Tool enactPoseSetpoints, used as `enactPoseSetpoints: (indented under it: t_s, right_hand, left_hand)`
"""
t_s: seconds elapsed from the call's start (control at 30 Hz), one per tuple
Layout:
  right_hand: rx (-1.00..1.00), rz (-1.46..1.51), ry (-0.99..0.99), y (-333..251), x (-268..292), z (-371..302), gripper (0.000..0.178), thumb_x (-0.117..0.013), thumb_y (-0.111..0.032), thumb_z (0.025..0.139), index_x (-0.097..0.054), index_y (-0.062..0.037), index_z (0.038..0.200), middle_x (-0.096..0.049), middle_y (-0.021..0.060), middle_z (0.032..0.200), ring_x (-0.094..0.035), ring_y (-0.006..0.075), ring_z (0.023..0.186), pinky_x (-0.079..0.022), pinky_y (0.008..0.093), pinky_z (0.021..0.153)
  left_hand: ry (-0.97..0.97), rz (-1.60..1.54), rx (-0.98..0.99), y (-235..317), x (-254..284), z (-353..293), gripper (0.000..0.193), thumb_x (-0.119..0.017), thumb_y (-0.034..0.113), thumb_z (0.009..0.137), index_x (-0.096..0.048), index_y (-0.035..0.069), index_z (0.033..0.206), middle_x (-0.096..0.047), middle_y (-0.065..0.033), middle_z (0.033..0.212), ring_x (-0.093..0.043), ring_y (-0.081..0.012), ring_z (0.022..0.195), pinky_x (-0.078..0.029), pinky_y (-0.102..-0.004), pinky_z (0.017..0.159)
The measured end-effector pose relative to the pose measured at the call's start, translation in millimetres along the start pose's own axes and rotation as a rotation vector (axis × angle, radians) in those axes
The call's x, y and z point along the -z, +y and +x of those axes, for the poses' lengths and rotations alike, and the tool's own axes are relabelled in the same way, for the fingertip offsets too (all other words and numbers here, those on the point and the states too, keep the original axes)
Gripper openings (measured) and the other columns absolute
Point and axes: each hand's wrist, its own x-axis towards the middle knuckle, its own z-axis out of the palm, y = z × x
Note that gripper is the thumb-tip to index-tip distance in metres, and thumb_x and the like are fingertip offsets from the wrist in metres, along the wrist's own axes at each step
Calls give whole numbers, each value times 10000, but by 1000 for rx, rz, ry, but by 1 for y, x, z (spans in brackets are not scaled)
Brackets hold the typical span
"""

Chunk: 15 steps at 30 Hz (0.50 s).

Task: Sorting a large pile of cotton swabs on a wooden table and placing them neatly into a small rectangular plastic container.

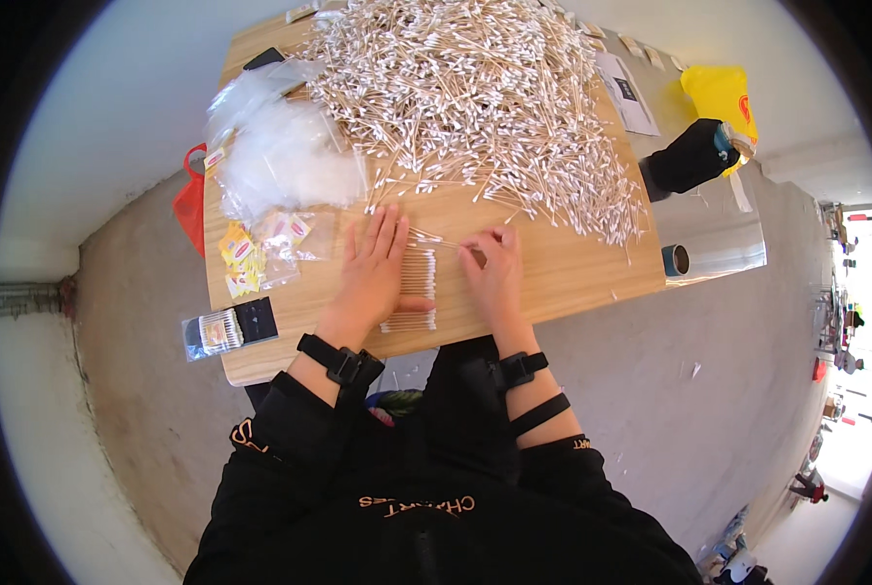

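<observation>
A neat row of cotton swabs (417,278) lies side by side on the wooden table in front of me. My left hand (373,268) rests flat along the row's left side, fingers stretched forward and thumb across the swabs. At the row's far right end my right hand (494,270) pinches a cotton swab between thumb and fingertips. A couple of loose swabs slant beside that pinch, above the row. Beyond both hands spreads a large heap of cotton swabs (465,97), with wooden sticks and white tips.
Clear plastic bags (285,161) pile at the left, near yellow cards (243,258). A filled swab packet (221,331) lies at the table's near left corner. A red bag (191,207) hangs at the left edge. On the right are a black-covered bottle (685,159), a cup (675,259) and a yellow bag (719,97).
</observation>
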Motion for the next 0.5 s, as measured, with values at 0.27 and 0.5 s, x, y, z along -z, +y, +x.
enactPoseSetpoints:
  t_s: [0.27,0.5]
  right_hand:
    - [-224,187,23,12,-1,14,107,-708,-64,760,-658,-66,854,-544,113,957,-555,297,908,-467,391,775]
    - [-4,-33,-74,4,-11,27,66,-709,-120,760,-678,-116,819,-576,59,836,-577,269,823,-471,384,730]
  left_hand:
    - [17,120,131,17,-6,2,1300,-687,743,554,-191,-20,1482,-136,-176,1571,-82,-291,1469,-46,-554,1155]
    - [32,30,141,23,-12,2,1286,-723,707,555,-201,-20,1479,-142,-170,1570,-89,-289,1468,-55,-555,1154]
